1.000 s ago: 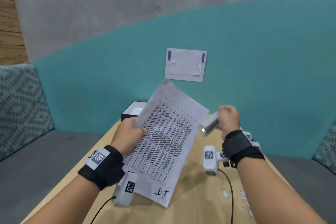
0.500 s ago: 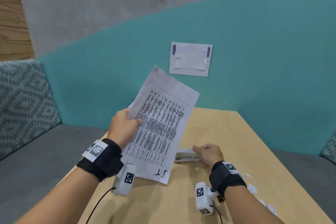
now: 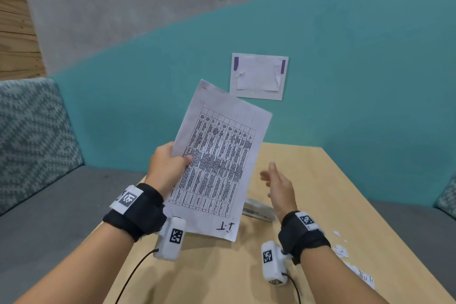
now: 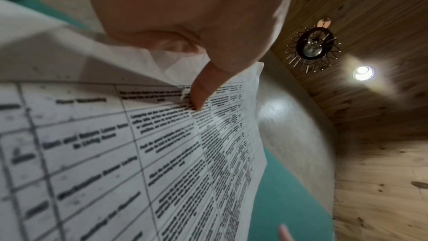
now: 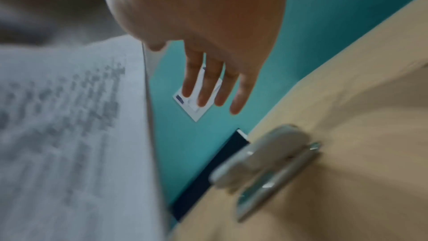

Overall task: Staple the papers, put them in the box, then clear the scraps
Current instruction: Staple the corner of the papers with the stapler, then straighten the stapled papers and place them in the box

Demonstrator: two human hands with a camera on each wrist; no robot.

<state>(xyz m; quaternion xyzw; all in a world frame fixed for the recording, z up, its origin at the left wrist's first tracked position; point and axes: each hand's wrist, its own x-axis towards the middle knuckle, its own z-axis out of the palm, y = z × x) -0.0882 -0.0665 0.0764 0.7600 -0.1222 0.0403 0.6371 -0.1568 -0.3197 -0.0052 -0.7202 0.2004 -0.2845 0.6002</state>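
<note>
- Nearest the camera, at the lower right of the head view, white paper scraps lie scattered along the right edge of the pale wood worktop.
- The left hand, left of centre in the head view, holds the papers up off the worktop; its grip is a pinch, thumb pressed flat on the printed face and the other fingers hidden behind the sheets.
- The papers are white, printed with a dense black table, and carry a handwritten mark near the bottom corner; they stand tilted, top corner leaning toward the upper left.
- The right hand, right of centre, hangs in the air with its grip slack and wide, fingers straight and slightly spread, holding nothing.
- The stapler, light grey with a metal base, lies on the worktop just beside the papers' lower right edge, below the right hand and apart from it.
- In the right wrist view a dark blue box sits at the far edge of the worktop, beyond the stapler; the papers hide it in the head view.
- Behind the worktop runs a grey bench seat with a patterned cushion at the left.
- The wall is teal below and bare grey above, with a taped paper notice at upper centre.
</note>
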